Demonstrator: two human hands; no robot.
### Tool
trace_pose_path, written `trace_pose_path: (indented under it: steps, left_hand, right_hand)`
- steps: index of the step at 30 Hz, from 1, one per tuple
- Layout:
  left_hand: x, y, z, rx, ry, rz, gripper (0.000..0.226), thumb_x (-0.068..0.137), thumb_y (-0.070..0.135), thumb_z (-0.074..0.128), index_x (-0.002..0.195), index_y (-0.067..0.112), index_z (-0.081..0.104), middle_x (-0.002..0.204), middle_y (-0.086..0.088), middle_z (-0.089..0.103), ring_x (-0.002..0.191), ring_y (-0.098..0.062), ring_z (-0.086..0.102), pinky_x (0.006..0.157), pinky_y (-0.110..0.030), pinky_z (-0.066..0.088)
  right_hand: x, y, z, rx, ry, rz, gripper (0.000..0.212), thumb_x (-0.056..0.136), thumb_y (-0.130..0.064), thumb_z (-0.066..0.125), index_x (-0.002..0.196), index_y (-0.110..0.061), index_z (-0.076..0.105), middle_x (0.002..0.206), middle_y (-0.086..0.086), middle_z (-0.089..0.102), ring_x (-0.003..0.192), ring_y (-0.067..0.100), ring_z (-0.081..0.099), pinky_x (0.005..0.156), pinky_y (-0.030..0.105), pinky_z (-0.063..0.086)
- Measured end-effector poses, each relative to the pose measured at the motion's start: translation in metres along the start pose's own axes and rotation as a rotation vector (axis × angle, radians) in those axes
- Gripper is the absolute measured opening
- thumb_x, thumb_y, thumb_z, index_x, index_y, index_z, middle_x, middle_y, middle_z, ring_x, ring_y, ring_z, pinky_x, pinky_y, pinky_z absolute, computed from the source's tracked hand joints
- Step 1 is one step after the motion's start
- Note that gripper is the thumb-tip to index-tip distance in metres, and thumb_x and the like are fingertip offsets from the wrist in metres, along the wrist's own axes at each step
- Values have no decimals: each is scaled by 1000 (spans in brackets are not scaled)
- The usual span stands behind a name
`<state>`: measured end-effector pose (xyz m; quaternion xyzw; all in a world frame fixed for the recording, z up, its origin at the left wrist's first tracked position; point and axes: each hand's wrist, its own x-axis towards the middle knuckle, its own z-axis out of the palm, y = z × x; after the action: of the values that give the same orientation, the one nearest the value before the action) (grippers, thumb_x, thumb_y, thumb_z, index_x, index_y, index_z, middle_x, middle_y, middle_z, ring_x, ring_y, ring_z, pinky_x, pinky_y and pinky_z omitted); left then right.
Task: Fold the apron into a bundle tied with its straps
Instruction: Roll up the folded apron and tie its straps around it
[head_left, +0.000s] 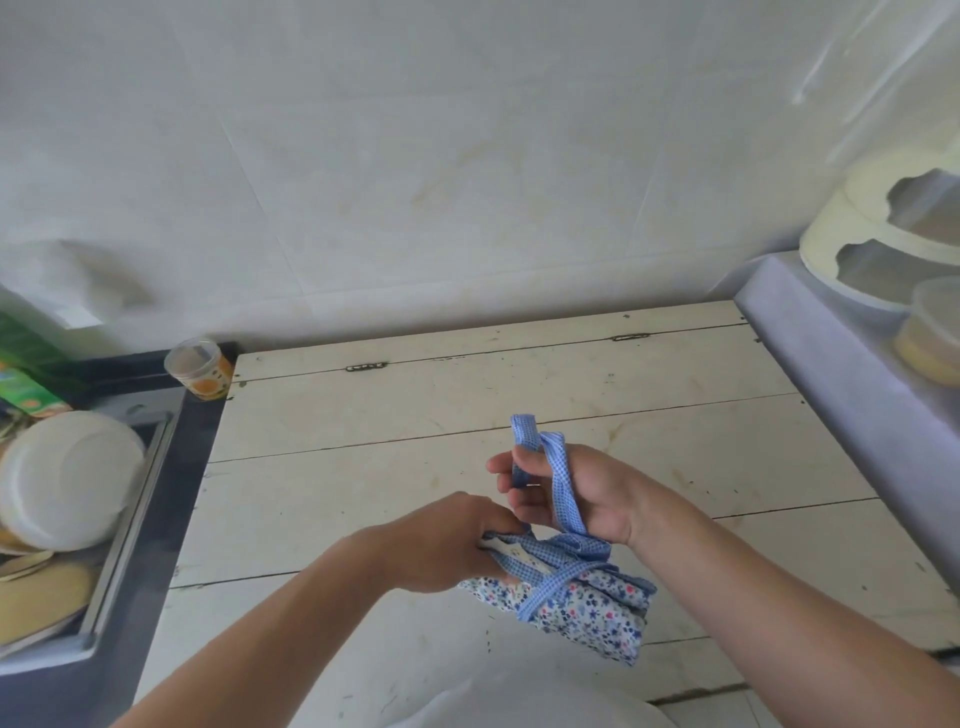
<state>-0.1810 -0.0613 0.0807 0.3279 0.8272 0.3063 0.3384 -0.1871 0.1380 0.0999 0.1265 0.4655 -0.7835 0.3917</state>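
The apron (587, 608) is folded into a small floral bundle held above the white wooden table (415, 467). A blue checked strap (563, 493) is wound around the bundle and rises from it. My left hand (447, 545) grips the bundle's left end. My right hand (571, 493) is raised above the bundle, fingers closed on the strap, which loops over its fingers and sticks up past them.
A dish rack (130, 519) with white plates (67, 478) sits at the left. A small plastic jar (200, 369) stands at the table's back left corner. A raised grey ledge (841, 374) with cream containers (883, 239) runs along the right. A tiled wall is behind.
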Motion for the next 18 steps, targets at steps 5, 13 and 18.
trace_pose_path:
  steps: [5,13,18]
  left_hand:
    - [0,-7,2,307,98,-35,9,93,32,63,94,23,65,90,6,66,85,-16,58,75,-41,51]
    - [7,-16,13,449,341,-209,12,95,29,57,88,22,63,88,7,63,87,-18,56,69,-34,47]
    - [26,-5,-3,168,480,-401,20,83,34,60,70,19,55,70,4,60,67,-23,55,55,-31,37]
  right_hand:
    - [-2,-17,-11,82,314,-74,24,98,-1,48,112,7,65,84,16,68,53,17,59,52,30,54]
    - [-27,-53,9,137,397,-401,21,100,-17,49,100,-1,62,68,4,50,54,14,43,62,30,38]
    - [-38,-19,71,449,120,-550,25,102,-16,45,81,-8,56,75,8,56,74,22,56,95,40,50]
